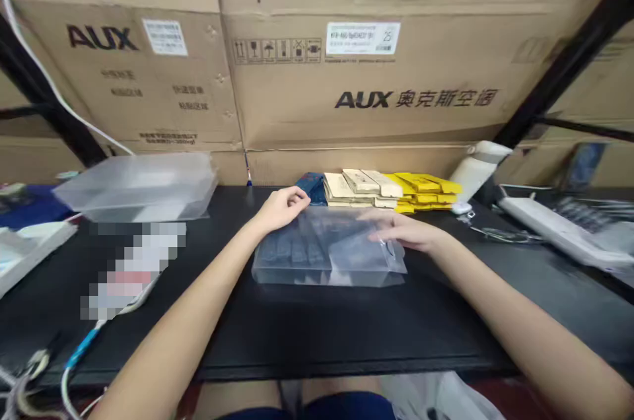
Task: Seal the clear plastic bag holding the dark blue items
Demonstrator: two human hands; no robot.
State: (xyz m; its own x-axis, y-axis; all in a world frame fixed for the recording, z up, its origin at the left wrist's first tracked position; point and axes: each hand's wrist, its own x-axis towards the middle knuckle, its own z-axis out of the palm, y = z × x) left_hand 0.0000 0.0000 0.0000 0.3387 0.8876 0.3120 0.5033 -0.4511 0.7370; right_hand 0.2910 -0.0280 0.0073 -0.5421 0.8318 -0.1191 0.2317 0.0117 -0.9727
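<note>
**Both hands working a stack of clear bags at a packing bench**

Currently, a person is handling a stack of clear plastic bags (327, 249) lying flat near the middle of a black table (317, 327). The left hand (283, 207) is resting on the stack's far left corner, fingers curled over the edge and pinning it down rather than gripping it. The right hand (403, 233) is lying across the right end with fingers nearly flat, seeming to pinch or lift the top bag near its hang hole; how firmly it is holding cannot be told through the film.

Judging by the hands, the step in hand is separating one bag from the stack. The next move is likely calling for the left hand to be keeping the pile steady while the right is peeling a single layer free, since thin film tends to cling.

Just behind the stack, cream and yellow packets (391, 190) are lying in a row. A lidded clear bin (139, 185) is sitting to the left, a white bottle (478, 169) to the right, and cardboard cartons (356, 76) are filling the background.
</note>
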